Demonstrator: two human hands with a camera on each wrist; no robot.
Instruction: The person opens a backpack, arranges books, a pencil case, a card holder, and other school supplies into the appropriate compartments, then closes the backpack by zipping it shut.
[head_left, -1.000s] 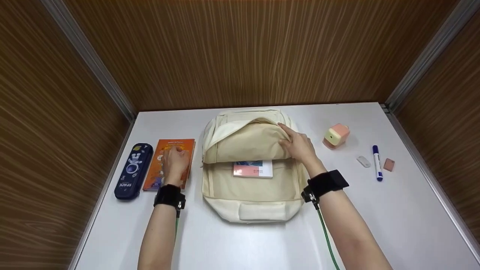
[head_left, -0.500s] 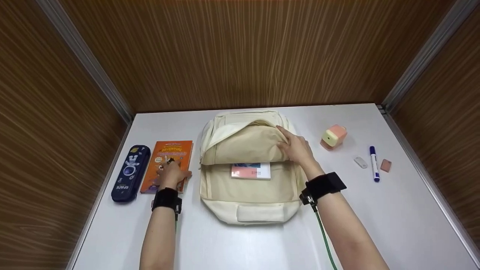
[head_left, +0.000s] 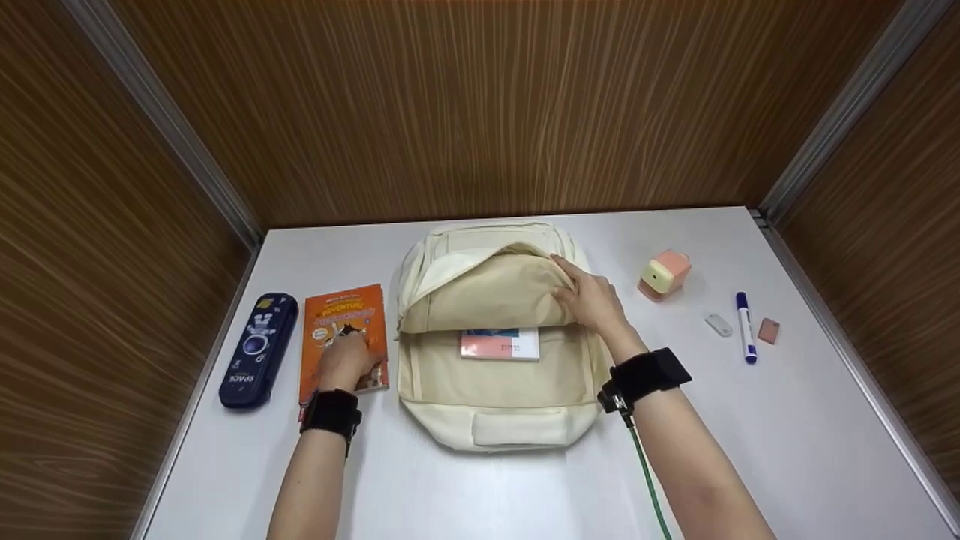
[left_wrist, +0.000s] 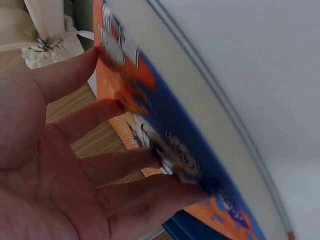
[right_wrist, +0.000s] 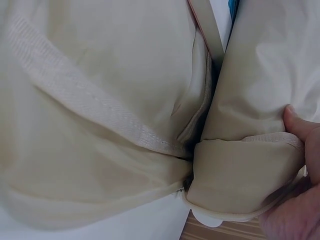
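Note:
My left hand (head_left: 345, 364) is on an orange-covered book (head_left: 341, 307) to the left of the backpack. In the left wrist view, the spread fingers (left_wrist: 125, 165) touch the book's cover (left_wrist: 175, 145), and its page edges show beside them. My right hand (head_left: 596, 300) pinches the raised edge of the open cream backpack (head_left: 517, 427). The right wrist view has the thumb (right_wrist: 297, 122) on the inside of the fabric flap (right_wrist: 245, 170). Inside the backpack lies a pink and white booklet (head_left: 499, 345), partly hidden beneath the flap.
A dark blue pencil case (head_left: 259, 349) lies left of the book. On the right are a pink and yellow pencil sharpener (head_left: 665, 274), a white eraser-like piece (head_left: 718, 324), a blue-capped marker (head_left: 745, 328) and a small pink block (head_left: 769, 330). Wood-grain panels (head_left: 480, 112) enclose the table.
My left hand has slid down the book toward the near edge. The book has turned slightly and shifted away from the pencil case. My right hand keeps holding the flap.

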